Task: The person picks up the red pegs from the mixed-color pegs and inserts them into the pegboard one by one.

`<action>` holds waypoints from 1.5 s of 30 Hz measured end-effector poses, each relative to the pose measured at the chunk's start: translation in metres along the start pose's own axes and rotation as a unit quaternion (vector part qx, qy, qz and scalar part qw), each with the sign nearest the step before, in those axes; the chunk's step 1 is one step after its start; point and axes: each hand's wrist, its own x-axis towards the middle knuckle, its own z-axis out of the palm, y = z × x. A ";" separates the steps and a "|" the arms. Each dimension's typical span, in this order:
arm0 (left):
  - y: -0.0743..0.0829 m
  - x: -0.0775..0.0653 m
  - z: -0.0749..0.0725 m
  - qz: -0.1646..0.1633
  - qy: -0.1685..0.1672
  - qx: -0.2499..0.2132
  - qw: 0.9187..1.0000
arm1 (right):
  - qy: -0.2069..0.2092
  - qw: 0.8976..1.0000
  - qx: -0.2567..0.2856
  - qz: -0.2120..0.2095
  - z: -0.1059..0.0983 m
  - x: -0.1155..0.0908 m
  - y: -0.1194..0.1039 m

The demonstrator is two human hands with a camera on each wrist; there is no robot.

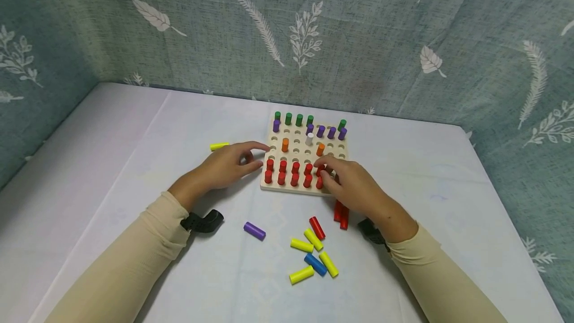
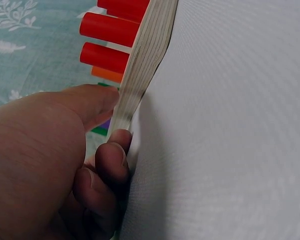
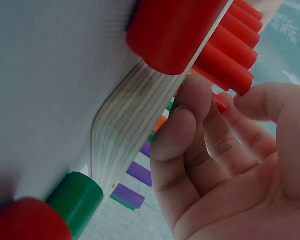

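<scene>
- Board sits mid worktop, part filled; prob. about halfway at most.
- Done, far row: 5 greens up, w/ a gap before the last one at R end.
- Next row: 5 purples, 1 at L end, 4 together at R; holes btwn.
- Middle: 1 white peg, 2 orange pegs, mostly bare holes around them.
- Near 2 rows: reds, 5 cols deep from L; R end partly hidden by R hand, so can't tell full count.
- R hand: fingers bent, seems to pinch a red peg, 2nd row from front, 5th col; how firm, can't tell.
- L hand: relaxed, grasping nothing, fingertips at board's L edge, prob. steadying it.
- Left over, front of board: 3 loose reds, 1 loose purple, 4 yellows, 1 blue peg.
- Also 1 far yellow past L hand, plus a loose green by board's near R corner, R wrist view only.
- No yellow or blue seen standing in board.
</scene>
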 end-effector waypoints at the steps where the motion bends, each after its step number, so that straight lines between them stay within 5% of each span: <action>1: 0.000 0.000 0.000 0.001 0.000 0.000 1.000 | -0.001 1.000 0.000 0.000 0.000 0.000 0.001; 25: -0.001 0.001 0.001 -0.003 0.007 0.003 1.000 | -0.006 0.999 0.037 -0.022 -0.007 0.003 0.009; 45: 0.000 0.001 0.001 -0.002 0.002 0.000 1.000 | 0.009 1.000 0.005 -0.021 -0.007 0.001 0.007</action>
